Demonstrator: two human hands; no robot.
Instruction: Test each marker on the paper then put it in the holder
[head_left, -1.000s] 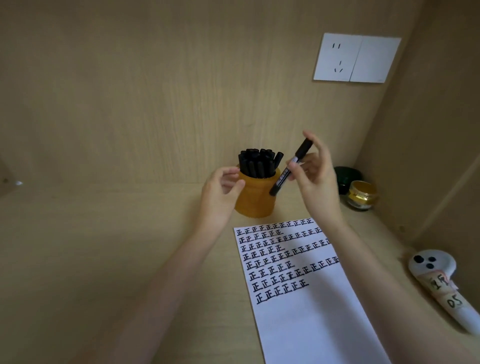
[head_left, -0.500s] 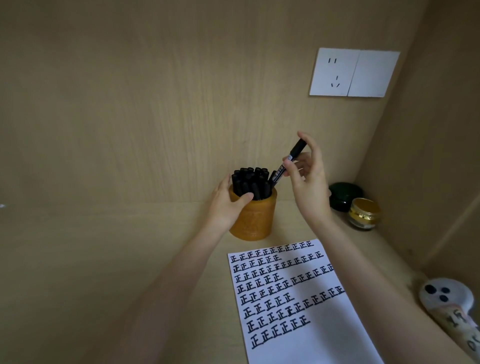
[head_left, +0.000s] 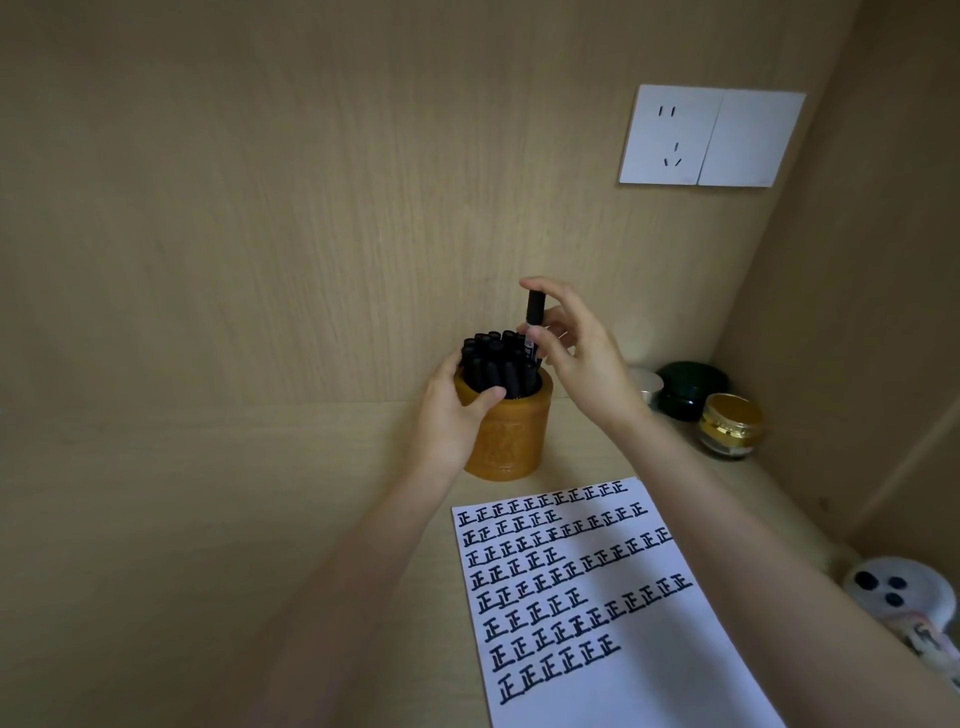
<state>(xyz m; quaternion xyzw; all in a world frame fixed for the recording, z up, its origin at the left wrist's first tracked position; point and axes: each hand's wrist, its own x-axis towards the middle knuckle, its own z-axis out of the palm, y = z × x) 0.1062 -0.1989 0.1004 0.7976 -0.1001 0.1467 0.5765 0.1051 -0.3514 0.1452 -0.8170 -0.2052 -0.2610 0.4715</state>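
Note:
An orange-brown round holder (head_left: 511, 436) stands against the back wall, packed with several black markers (head_left: 496, 366). My left hand (head_left: 451, 415) grips the holder's left side, thumb over the rim. My right hand (head_left: 574, 348) pinches one more black marker (head_left: 534, 319), upright, its lower end down among the others at the holder's right edge. A white paper (head_left: 649, 660) with rows of black test marks lies in front of the holder.
A dark green jar (head_left: 688, 387), a gold-lidded jar (head_left: 730, 426) and a small silver lid (head_left: 647, 384) sit in the back right corner. A white device with black dots (head_left: 898, 592) lies at the right edge. A wall socket (head_left: 711, 136) is above.
My right hand has swung the marker from tilted to upright and lowered it into the holder. My left hand has moved onto the holder and gripped it.

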